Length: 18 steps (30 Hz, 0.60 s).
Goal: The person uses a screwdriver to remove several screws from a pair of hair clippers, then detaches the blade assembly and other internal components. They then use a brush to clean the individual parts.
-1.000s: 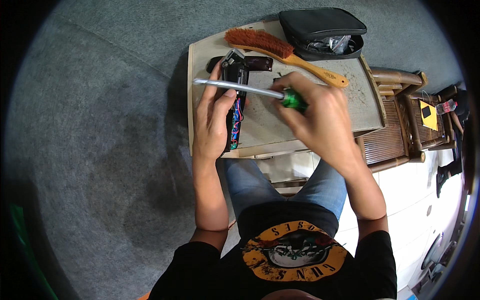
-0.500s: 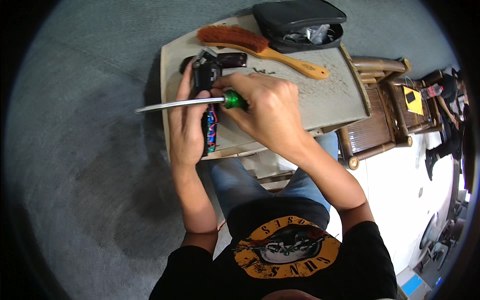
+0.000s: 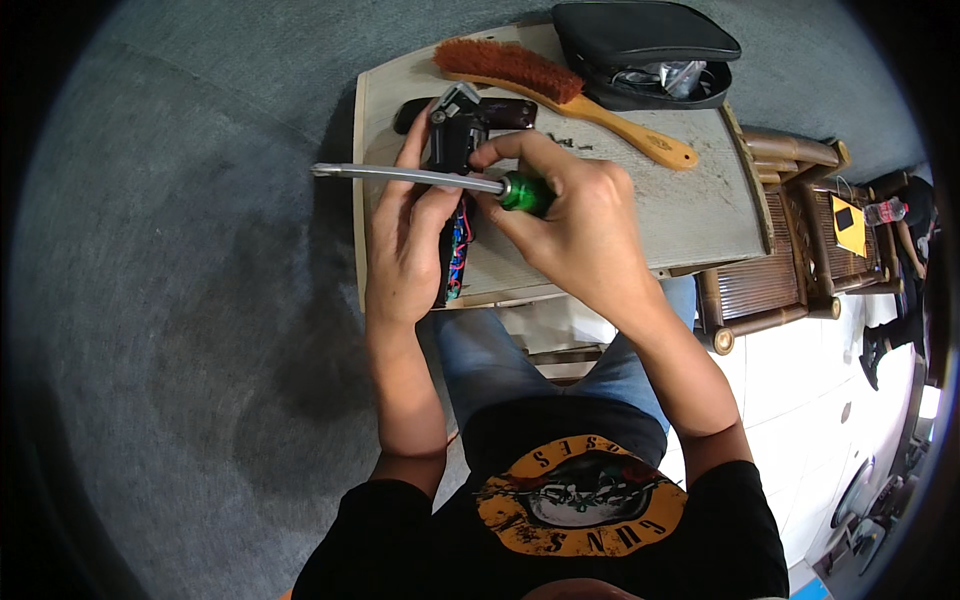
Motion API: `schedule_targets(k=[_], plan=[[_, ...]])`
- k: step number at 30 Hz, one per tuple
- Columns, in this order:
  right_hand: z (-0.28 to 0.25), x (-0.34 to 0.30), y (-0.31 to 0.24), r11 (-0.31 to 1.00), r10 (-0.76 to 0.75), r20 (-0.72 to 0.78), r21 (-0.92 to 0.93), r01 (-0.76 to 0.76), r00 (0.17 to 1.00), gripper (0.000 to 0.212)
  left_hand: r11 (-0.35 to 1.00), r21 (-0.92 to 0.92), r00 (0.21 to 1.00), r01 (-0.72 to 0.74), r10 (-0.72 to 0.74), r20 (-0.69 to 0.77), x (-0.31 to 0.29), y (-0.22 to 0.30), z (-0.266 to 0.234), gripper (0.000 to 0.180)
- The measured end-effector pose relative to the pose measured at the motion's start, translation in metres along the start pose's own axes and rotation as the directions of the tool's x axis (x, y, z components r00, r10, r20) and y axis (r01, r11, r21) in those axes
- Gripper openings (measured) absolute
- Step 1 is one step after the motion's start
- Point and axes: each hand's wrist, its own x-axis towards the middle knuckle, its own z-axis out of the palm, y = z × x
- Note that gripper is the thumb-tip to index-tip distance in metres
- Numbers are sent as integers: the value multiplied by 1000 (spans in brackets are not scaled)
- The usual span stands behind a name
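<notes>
My left hand (image 3: 402, 250) is wrapped round a black hair clipper (image 3: 457, 142), its metal blade end pointing away from me. The lower part of the clipper's body lies open and shows blue, red and green wiring (image 3: 459, 250). In my right hand (image 3: 595, 215) a screwdriver is held by its green handle (image 3: 527, 195). The long metal shaft lies crosswise over the clipper and my left fingers, its tip out past the table's left edge. The thumb and forefinger of my right hand are at the clipper's side; what they touch is hidden.
On the small wooden table (image 3: 700, 215) lie a dark glossy cover piece (image 3: 512, 113), several small dark screws (image 3: 572, 144) and a wooden-handled brush (image 3: 625, 128). A black zip case (image 3: 640, 40) stands open at the back. Bamboo chairs (image 3: 765, 255) are at right; another person sits beyond.
The screwdriver's tip has swung away from me, so its shaft now slants the other way. My view has shifted slightly. Both hands keep their hold.
</notes>
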Motion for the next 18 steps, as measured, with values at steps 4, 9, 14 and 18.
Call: schedule_targets(k=[4, 9, 14, 18], plan=[[0, -4, 1, 998, -17, -6, -57, 16, 1000, 29, 999, 46, 1000, -16, 16, 10, 1, 7, 2, 58], [1, 0, 5, 994, -92, -11, -61, 91, 996, 29, 991, 94, 995, -94, 91, 34, 6, 3, 1, 60], [5, 0, 6, 998, -53, -41, 11, 54, 998, 28, 999, 32, 999, -28, 27, 33, 4, 7, 2, 61], [6, -4, 10, 997, -70, -43, 16, 70, 997, 28, 999, 10, 999, -35, 34, 24, 1, 1, 2, 60]])
